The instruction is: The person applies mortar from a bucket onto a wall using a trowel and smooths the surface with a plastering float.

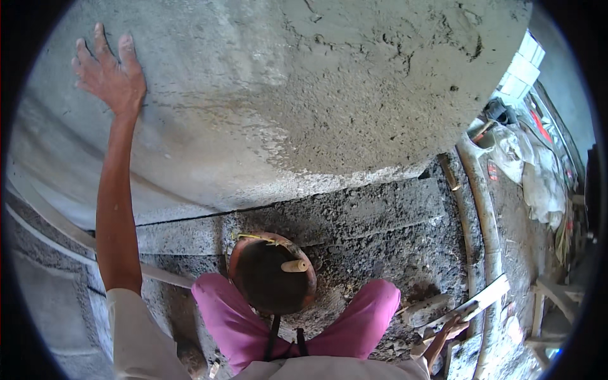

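Near, low in the pic: pink trousers (354, 323) on bent knees, w/ a round reddish bucket (272, 278) btwn them. It holds dark wet stuff, prob. mortar, and a small wooden handle (295, 265) sticks out of it.

Near right: the right hand (453, 327) is closed around a flat wooden float (472, 308). The board points up and to the right, just beside a pale stone (425, 309) on the rough dark ground.

Far left: the left hand (109, 73) is open, fingers spread, flat on the grey plastered wall (304, 95). It holds nothing.

Step, I think: feeling the fresh plaster btwn strokes. The float is well apart from the wall, so the next move prob. needs it loaded from the bucket and lifted up to the wall, pressed evenly.

Far right: white blocks (522, 66) stacked by the wall's edge, a pale crumpled sack (538, 183) below them, and small red bits nearby. Any labels are too small to make out.
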### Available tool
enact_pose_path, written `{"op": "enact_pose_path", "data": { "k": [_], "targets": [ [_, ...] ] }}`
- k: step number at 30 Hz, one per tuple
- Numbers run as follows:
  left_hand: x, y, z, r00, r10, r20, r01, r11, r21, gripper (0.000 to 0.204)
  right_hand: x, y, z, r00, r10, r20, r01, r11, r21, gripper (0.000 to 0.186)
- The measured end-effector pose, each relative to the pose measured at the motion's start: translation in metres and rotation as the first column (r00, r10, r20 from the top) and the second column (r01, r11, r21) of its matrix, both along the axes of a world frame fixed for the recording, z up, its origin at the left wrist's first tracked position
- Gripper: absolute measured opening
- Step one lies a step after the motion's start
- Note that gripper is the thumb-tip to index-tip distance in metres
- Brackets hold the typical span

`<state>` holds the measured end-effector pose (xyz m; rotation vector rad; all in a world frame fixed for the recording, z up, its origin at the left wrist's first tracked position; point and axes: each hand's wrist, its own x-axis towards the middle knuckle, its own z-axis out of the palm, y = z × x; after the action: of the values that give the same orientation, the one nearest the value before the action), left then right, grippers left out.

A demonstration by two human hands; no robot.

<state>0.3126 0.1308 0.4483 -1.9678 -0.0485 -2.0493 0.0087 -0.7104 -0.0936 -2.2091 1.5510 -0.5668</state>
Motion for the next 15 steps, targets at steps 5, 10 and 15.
{"op": "enact_pose_path", "data": {
  "k": [5, 10, 15],
  "targets": [
    [0.0, 0.005, 0.001, 0.999, -0.032, -0.039, 0.031, 0.999, -0.033, 0.057, 0.088, 0.137, 0.159, 0.678, 0.336, 0.653, -0.539, 0.832, 0.131, 0.062],
    [-0.021, 0.025, 0.013, 0.995, -0.051, -0.089, 0.064, 0.985, 0.159, 0.044, 0.19, 0.344, 0.253, 0.354, 0.645, 0.678, -0.83, 0.55, -0.09, 0.063],
    [-0.022, 0.05, 0.009, 0.999, -0.014, -0.052, 0.024, 0.983, 0.184, 0.04, 0.212, 0.57, 0.23, -0.046, 0.762, 0.646, -0.916, 0.226, -0.333, 0.063]
  ]
}}
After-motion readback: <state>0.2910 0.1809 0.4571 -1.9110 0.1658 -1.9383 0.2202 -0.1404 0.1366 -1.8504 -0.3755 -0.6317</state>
